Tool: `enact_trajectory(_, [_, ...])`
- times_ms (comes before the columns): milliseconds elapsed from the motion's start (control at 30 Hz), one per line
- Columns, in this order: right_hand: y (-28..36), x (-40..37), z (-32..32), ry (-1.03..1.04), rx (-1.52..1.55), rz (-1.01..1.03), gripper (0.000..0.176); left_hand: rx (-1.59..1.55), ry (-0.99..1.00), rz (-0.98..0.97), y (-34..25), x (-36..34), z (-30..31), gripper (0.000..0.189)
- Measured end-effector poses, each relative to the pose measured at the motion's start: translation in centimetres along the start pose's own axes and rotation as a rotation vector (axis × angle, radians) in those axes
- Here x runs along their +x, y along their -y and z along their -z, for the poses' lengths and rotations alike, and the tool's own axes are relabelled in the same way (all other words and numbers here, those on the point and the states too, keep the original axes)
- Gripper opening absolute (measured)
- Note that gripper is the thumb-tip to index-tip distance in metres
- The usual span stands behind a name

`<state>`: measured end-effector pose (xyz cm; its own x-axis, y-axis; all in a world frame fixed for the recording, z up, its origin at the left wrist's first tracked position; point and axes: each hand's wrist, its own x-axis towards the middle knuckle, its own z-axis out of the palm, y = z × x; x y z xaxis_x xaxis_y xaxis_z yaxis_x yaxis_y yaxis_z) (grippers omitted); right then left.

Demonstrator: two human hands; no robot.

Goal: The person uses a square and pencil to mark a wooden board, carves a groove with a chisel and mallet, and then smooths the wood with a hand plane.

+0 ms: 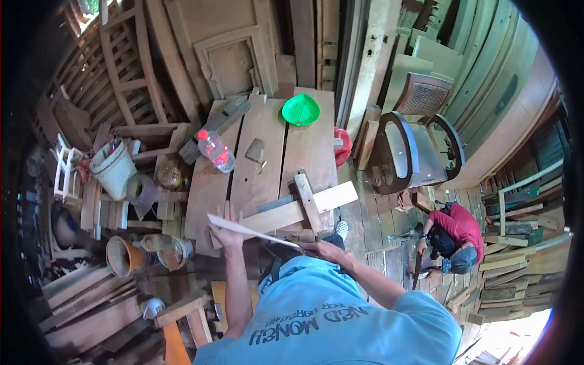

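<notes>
A thin, pale wooden strip (258, 233) slants in front of my body, above the near edge of the workbench. Its left end crosses the palm of my left hand (227, 233), whose fingers are stretched out and spread. My right hand (322, 250) is closed around the strip's other end, close to my shirt; the fingertips are partly hidden. Beyond the strip, a light wooden board (283, 214) lies across the workbench (261, 179). A short wooden block with holes (308, 202) rests across that board.
On the bench are a plastic bottle (216, 151) with a red cap, a green dish (300, 110) and a small flat piece (255, 151). Buckets (124, 255) and timber stand left. At right, a co-worker (455, 231) crouches with a saw near an armchair (420, 152).
</notes>
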<state>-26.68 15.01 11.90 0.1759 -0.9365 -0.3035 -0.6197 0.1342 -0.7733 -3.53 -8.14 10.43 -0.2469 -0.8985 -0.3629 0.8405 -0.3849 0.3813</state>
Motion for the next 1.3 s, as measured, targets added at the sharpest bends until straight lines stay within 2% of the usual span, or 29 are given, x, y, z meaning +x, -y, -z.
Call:
enact_trajectory(67, [0.1, -0.5, 0.2, -0.031, 0.138, 0.022, 0.035, -0.017, 0.039, 0.000, -0.5, 0.4, -1.2, 0.079])
enact_trajectory(133, [-2.6, -1.3, 0.3, -0.016, -0.007, 0.024, 0.042, -0.012, 0.025, -0.032, -1.4, 0.5, -1.8, 0.079])
enact_trajectory(200, [-1.8, -1.7, 1.7, 0.000, -0.098, -0.139, 0.041, -0.044, -0.074, -0.048, -1.1, 0.6, -1.3, 0.074])
enact_trajectory(267, [-0.2, -1.2, 2.2, -0.026, -0.069, -0.114, 0.042, -0.104, -0.105, -0.012, 0.4, 0.1, -0.7, 0.070])
enact_trajectory(367, [0.1, -0.7, 1.7, -0.101, -0.027, -0.081, 0.040, 0.139, -0.081, -0.086, 1.3, 0.7, 0.4, 0.056])
enact_trajectory(400, [0.2, -0.6, 1.8, -0.140, -0.021, -0.081, 0.038, 0.135, -0.082, -0.088, 1.1, 1.1, 1.4, 0.056])
enact_trajectory(433, [0.3, -0.8, 2.0, -0.136, -0.027, -0.082, 0.038, 0.291, -0.013, -0.099, 1.0, 1.3, 2.4, 0.054])
enact_trajectory(467, [0.8, -1.0, 2.3, -0.114, -0.068, -0.133, 0.040, 0.445, 0.052, -0.112, 0.9, 0.8, 2.2, 0.052])
enact_trajectory(500, [1.1, -1.1, 2.5, -0.090, -0.109, -0.181, 0.042, 0.437, 0.042, -0.119, 1.0, 0.4, 2.0, 0.052])
enact_trajectory(567, [0.3, -0.9, 2.3, -0.087, -0.065, -0.169, 0.040, 0.425, -0.076, -0.021, 1.2, -0.2, 1.5, 0.041])
enact_trajectory(733, [0.8, -0.4, 2.2, -0.080, 0.087, -0.192, 0.031, 0.399, -0.239, 0.001, 3.8, -0.7, 1.1, 0.033])
enact_trajectory(833, [0.4, 0.5, 1.4, -0.114, 0.063, -0.180, 0.025, 0.611, -0.189, 0.113, 6.2, -1.4, 0.7, 0.023])
enact_trajectory(933, [0.0, 1.7, 0.0, -0.237, 0.122, -0.084, 0.026, 0.642, -0.103, 0.278, 7.9, -3.0, -0.3, 0.024])
enact_trajectory(967, [0.6, 2.2, 0.0, -0.230, 0.113, -0.085, 0.026, 0.631, -0.106, 0.277, 8.4, -3.5, -0.5, 0.024])
enact_trajectory(1033, [2.3, 3.5, 0.3, -0.243, 0.188, -0.215, 0.030, 0.687, -0.023, 0.409, 9.2, -4.4, -0.9, 0.022])
enact_trajectory(1067, [2.6, 4.3, 0.4, -0.243, 0.187, -0.220, 0.030, 0.685, -0.022, 0.413, 9.5, -4.8, -1.3, 0.022])
enact_trajectory(1133, [2.2, 6.0, 0.1, -0.304, 0.377, -0.201, 0.036, 0.799, 0.058, 0.464, 9.8, -5.2, -1.9, 0.021])
enact_trajectory(1200, [1.6, 7.6, 0.4, -0.306, 0.265, -0.189, 0.038, 0.839, 0.063, 0.455, 9.5, -5.0, -1.8, 0.022])
enact_trajectory(1300, [1.7, 8.7, 0.8, -0.238, 0.391, -0.124, 0.039, 0.901, 0.128, 0.358, 7.2, -4.8, -2.8, 0.024])
